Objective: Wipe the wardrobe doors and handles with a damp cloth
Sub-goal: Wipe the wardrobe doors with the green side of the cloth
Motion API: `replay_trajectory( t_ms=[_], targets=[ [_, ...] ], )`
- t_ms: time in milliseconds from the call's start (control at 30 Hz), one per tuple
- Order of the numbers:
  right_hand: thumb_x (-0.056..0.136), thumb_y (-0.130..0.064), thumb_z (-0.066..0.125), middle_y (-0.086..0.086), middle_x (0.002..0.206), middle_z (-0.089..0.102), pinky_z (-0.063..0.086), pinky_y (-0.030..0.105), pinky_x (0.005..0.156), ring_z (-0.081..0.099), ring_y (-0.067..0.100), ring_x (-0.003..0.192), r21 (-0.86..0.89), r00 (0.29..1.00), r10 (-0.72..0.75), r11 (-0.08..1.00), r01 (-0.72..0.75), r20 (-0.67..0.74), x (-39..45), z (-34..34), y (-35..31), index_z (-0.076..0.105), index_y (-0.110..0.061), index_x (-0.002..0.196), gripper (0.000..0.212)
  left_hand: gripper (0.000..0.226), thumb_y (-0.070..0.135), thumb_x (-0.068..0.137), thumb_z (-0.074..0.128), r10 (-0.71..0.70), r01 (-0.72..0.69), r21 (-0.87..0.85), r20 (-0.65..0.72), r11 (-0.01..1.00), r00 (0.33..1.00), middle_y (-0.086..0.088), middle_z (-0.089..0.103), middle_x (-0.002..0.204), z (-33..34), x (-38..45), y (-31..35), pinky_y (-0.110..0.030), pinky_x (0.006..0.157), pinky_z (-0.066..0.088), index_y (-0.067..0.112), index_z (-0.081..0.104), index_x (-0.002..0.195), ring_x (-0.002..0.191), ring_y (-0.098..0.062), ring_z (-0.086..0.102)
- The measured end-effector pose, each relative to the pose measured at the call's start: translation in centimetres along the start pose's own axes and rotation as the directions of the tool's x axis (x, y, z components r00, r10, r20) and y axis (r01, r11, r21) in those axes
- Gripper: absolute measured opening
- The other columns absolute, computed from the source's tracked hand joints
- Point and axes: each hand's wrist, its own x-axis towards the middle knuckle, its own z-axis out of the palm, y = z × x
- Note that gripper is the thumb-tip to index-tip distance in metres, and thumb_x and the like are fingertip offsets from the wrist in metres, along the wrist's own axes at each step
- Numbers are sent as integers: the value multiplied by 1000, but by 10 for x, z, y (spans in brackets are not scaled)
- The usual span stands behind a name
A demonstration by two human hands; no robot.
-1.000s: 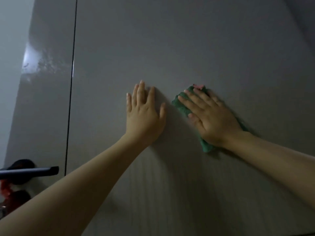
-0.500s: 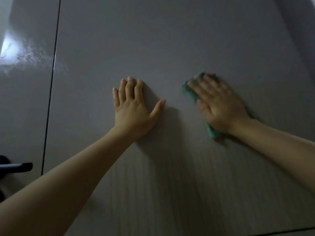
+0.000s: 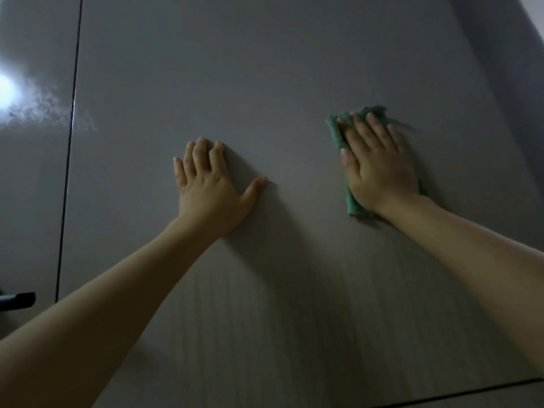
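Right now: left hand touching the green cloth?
Apart. Head view shows the left hand flat on the wardrobe door, bare panel between its thumb and the green cloth under the right hand.

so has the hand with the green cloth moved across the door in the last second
Yes. The right hand and green cloth slid rightward, away from the seam between the doors; the gap to the braced left hand has widened.

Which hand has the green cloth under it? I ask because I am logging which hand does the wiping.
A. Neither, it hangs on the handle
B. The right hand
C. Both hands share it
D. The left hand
B: the right hand lies flat on the green cloth, pressing it to the wardrobe door, while the left hand rests bare on the door.
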Motion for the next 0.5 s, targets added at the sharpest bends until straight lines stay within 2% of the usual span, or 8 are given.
replay_trajectory(
  t_ms=[67,100,167,233,300,367,433,500],
  targets=[
    [94,-38,16,8,151,36,11,42,116,27,28,142,15,996,91,996,-90,-26,-5,2,-10,36,-12,145,61,87,62,89,44,9,-9,9,-17,1000,1000,-13,-1,159,0,0,8,-43,118,-14,11,10,151,147,-29,-10],
    [95,-37,19,10,148,40,13,43,115,31,30,140,21,996,80,997,-79,-48,-14,2,-19,40,-10,143,59,85,59,91,44,26,-26,3,-14,1000,1000,-14,-5,160,3,0,15,-42,117,-15,13,7,152,147,-28,-12],
    [97,-34,24,9,147,42,15,43,114,33,30,139,32,998,-29,999,31,-52,-40,1,-28,42,-10,142,54,84,61,93,37,45,-44,-34,28,998,999,-13,-15,160,10,0,29,-41,116,-18,18,-2,154,146,-26,-20],
    [98,-33,25,6,150,37,14,44,115,29,26,141,32,984,-176,984,176,18,-58,-4,-22,37,-14,145,52,89,69,89,30,31,-26,-66,75,997,997,-12,-24,157,16,-1,39,-42,113,-23,21,-9,153,143,-26,-28],
    [97,-33,26,5,150,37,16,43,115,30,25,141,12,968,-246,969,245,43,-52,-8,-6,37,-15,145,52,98,78,82,26,18,-13,-63,87,998,996,-12,-28,156,21,-1,43,-43,111,-25,21,-14,152,141,-27,-32],
    [96,-36,22,6,150,37,14,41,116,30,26,141,-6,987,-156,988,156,34,-33,-10,7,35,-14,146,56,107,84,74,22,18,-14,-39,90,999,996,-13,-29,155,22,-2,43,-45,112,-24,20,-17,151,140,-28,-33],
    [93,-41,12,4,154,30,5,37,117,22,23,144,5,998,-3,1000,3,55,-16,-11,15,28,-16,148,63,112,87,70,22,17,-15,-24,93,1000,996,-14,-30,155,22,-3,44,-47,112,-24,19,-18,150,140,-29,-33],
    [92,-42,8,3,156,27,2,37,117,17,22,146,12,997,61,998,-62,46,-12,-8,14,26,-16,149,66,114,87,70,23,19,-19,-8,101,1000,995,-14,-31,154,21,-3,45,-47,112,-23,19,-20,150,140,-30,-33]
  ],
)
